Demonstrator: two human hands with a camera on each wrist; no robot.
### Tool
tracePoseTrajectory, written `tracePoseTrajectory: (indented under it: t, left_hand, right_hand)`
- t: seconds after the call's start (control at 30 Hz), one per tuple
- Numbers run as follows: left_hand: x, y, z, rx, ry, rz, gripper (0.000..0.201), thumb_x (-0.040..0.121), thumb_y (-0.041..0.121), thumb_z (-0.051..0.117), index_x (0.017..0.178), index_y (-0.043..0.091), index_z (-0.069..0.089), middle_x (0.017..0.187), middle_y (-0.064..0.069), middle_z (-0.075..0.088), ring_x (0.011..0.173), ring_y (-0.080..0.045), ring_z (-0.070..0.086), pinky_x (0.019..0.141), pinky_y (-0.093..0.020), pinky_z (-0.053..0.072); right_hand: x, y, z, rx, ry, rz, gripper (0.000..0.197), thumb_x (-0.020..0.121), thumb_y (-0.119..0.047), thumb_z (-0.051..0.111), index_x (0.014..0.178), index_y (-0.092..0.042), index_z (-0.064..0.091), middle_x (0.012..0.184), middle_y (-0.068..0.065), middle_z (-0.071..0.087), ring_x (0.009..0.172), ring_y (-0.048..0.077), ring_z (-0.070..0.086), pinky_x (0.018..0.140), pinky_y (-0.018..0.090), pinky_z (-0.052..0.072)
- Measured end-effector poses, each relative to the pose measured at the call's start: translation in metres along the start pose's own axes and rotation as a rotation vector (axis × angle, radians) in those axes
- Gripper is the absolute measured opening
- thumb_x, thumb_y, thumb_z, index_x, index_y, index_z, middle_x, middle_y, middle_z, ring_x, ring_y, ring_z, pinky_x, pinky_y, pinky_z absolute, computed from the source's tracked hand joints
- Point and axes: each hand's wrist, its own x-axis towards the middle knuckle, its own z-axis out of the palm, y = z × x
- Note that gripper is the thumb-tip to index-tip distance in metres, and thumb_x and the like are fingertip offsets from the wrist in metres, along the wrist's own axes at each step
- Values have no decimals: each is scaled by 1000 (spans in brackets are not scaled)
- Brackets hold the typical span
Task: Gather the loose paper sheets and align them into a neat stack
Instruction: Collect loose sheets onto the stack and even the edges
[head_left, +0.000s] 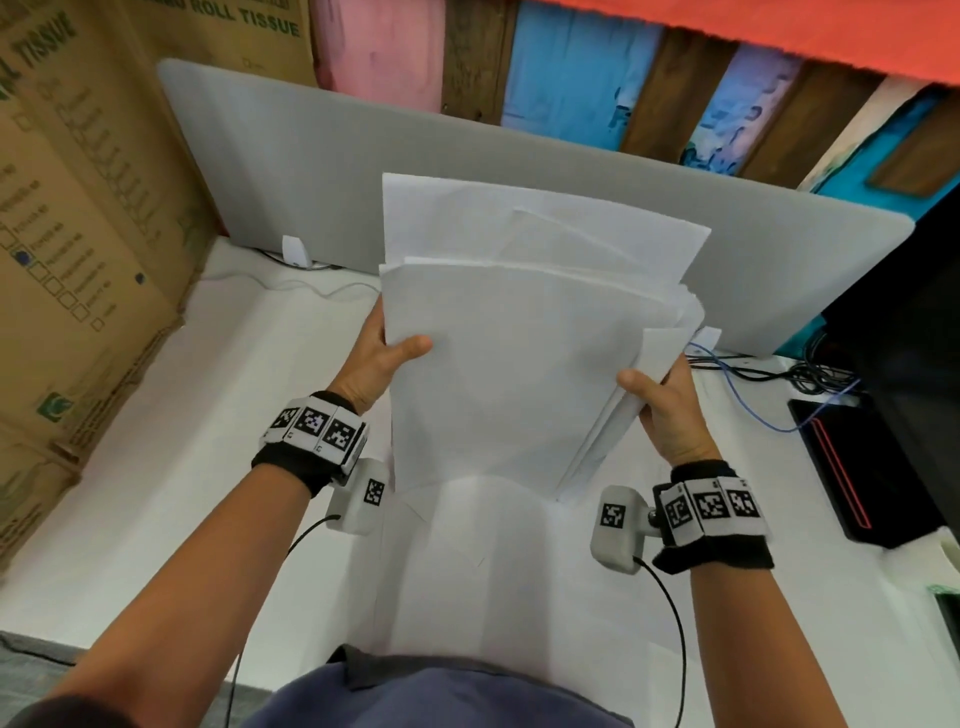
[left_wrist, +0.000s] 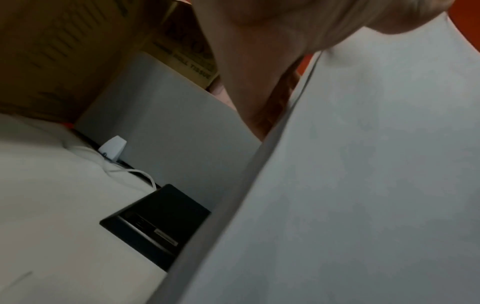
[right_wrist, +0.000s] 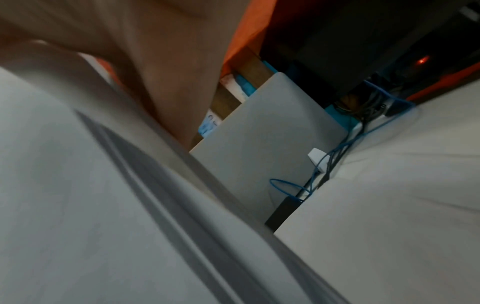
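A bundle of white paper sheets (head_left: 509, 364) stands upright on the white table (head_left: 156, 493), its lower edge resting on the surface. The sheets are uneven, with some sticking up higher at the back and fanned out at the right side. My left hand (head_left: 384, 358) grips the left edge, thumb on the front sheet. My right hand (head_left: 660, 400) grips the right edge, thumb in front. In the left wrist view the sheets (left_wrist: 350, 185) fill the right half below the hand (left_wrist: 272, 51). The right wrist view shows layered sheet edges (right_wrist: 116, 195) under the hand (right_wrist: 161, 72).
A grey divider panel (head_left: 311, 171) stands behind the sheets. Cardboard boxes (head_left: 78, 234) rise at the left. A black device (head_left: 852, 467) with a red line, cables (head_left: 769, 374) and a dark monitor (head_left: 914, 338) sit at the right. Another flat sheet (head_left: 493, 561) lies before me.
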Motion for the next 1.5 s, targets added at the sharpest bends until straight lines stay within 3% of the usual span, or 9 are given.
tracePoseTrajectory:
  t: [0.13,0.27,0.43,0.6,0.8,0.9,1.07,1.3,1.5]
  left_hand:
    - [5,-7,4,74,75,6,90,50,40,77,127,5,47,110,3,62,99,-4,62,78,-17,50]
    - [5,-19,8,41,132,-18,82,50,36,79,121,4,54,106,2,66,96,-9,66,78,-20,52]
    - [1,-12,10,34,51,-30,70,47,37,80,110,17,57,98,9,68,93,-2,65,78,-17,50]
    - [5,4,16,10,21,0,80,36,59,85,101,22,58,89,14,72,89,-1,66,74,-15,51]
    - [8,-6,15,68,85,-27,71,58,20,83,120,5,52,104,3,64,91,-1,65,76,-18,50]
    - [1,-12,30,66,180,-51,45,74,0,72,115,6,56,100,3,64,82,5,65,74,-14,50]
    - [-3,18,55,-47,391,129,29,78,2,70,105,9,61,96,1,67,88,-9,66,81,-24,54]
    - [-9,23,35,-8,232,103,52,64,23,80,110,17,57,104,3,66,93,-8,66,75,-21,53]
    - [-8,36,33,-15,138,118,64,58,36,73,113,17,50,106,0,63,93,-7,65,76,-22,52]
  right_hand:
    - [-4,10,-5,-125,-65,41,108,43,-42,87,136,-15,38,131,6,55,122,18,53,104,36,42]
    - [-11,29,-9,-112,11,76,67,55,-22,85,116,-20,56,109,-3,67,101,3,64,92,33,47]
    - [-7,24,-15,90,53,83,85,29,-59,88,101,-24,58,90,-15,73,90,3,67,82,22,54]
    - [5,-4,3,40,-20,-8,88,36,-62,85,107,-23,52,93,-18,71,94,2,64,86,22,51]
    - [3,6,6,-95,0,42,49,60,0,80,97,-23,59,91,-12,69,83,-2,67,74,16,52]
    - [-3,24,19,-75,109,116,29,75,2,71,93,-18,62,90,-6,67,82,7,67,75,20,53]
    - [-1,0,38,32,268,19,21,82,-5,68,88,-22,55,87,-10,63,75,-3,63,72,11,51]
    - [-2,-6,15,16,159,-32,36,74,5,69,94,-24,59,86,-13,70,78,-2,67,67,14,51]
    - [1,-15,10,17,54,-28,51,52,-13,84,95,-24,59,83,-16,72,82,2,67,73,21,53]
